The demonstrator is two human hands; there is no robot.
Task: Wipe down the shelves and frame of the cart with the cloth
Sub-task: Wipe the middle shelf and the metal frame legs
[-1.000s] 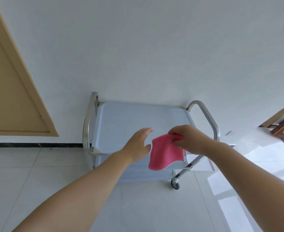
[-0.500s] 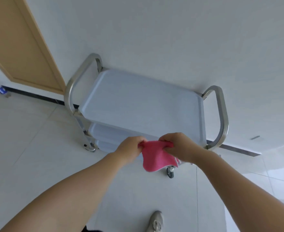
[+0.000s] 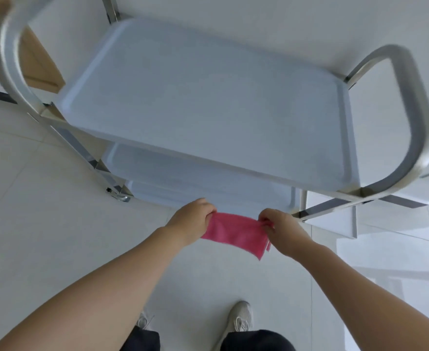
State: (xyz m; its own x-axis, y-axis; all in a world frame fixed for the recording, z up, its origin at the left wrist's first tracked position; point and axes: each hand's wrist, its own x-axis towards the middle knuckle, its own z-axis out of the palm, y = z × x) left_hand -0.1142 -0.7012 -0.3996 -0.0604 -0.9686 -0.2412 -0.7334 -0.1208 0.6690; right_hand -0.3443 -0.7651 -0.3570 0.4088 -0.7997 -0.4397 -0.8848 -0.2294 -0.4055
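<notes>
— Steel tubing and pale blue trays, that's the whole cart [image 3: 410, 117]: it stands against the wall, its top shelf [image 3: 208, 97] bare, two lower ones stacked beneath.

— Why hasn't wiping started?

— My guess is the pink cloth [image 3: 233, 230] is being spread flat first. It hangs in the air at the cart's near edge, apart from every shelf, stretched between both hands.

— How are they holding it?

— The left hand [image 3: 190, 219] pinches one upper corner between thumb and curled fingers; the right hand [image 3: 281, 226] pinches the opposite corner the same way. Pulling outward keeps it taut, I'd say.

— Any brand or label?

— None I can read, not on the cart, the cloth, or the pale shoe [image 3: 240, 317] below.
</notes>
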